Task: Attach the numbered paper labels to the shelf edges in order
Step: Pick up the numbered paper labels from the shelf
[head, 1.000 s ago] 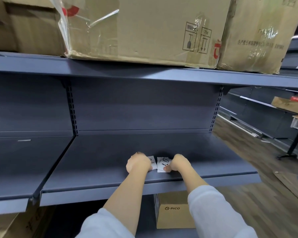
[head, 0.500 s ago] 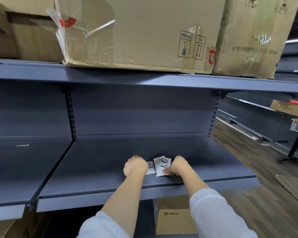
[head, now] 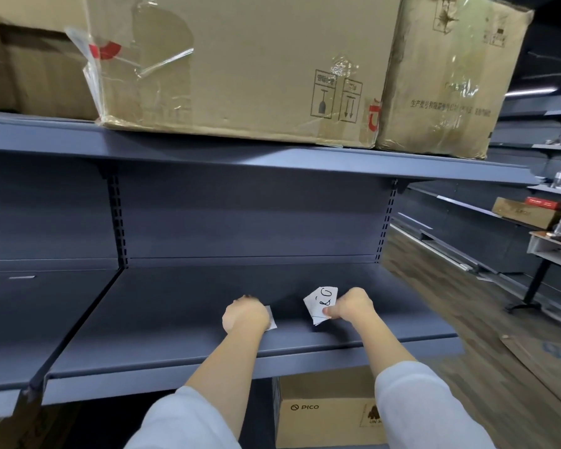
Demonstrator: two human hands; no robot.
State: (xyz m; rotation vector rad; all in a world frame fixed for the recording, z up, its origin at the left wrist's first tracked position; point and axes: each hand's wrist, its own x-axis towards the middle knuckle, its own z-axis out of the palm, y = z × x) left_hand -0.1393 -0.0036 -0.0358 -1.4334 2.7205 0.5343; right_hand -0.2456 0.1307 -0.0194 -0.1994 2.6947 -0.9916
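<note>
Here, a small stack of white handwritten paper labels (head: pixel 321 304) is pinched, tilted, in the closed fingers of the right hand (head: pixel 350 306) above the dark grey metal shelf (head: pixel 175 325). Another white slip (head: pixel 271 320) is covered by the curled left hand (head: pixel 245 315) on the shelf surface; its grip cannot be told.

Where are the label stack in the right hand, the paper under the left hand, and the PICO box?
label stack (head: pixel 319 303): head view, top sheet's face
paper (head: pixel 272 320): head view, exposed corner
PICO box (head: pixel 324 413): head view, front face
</note>
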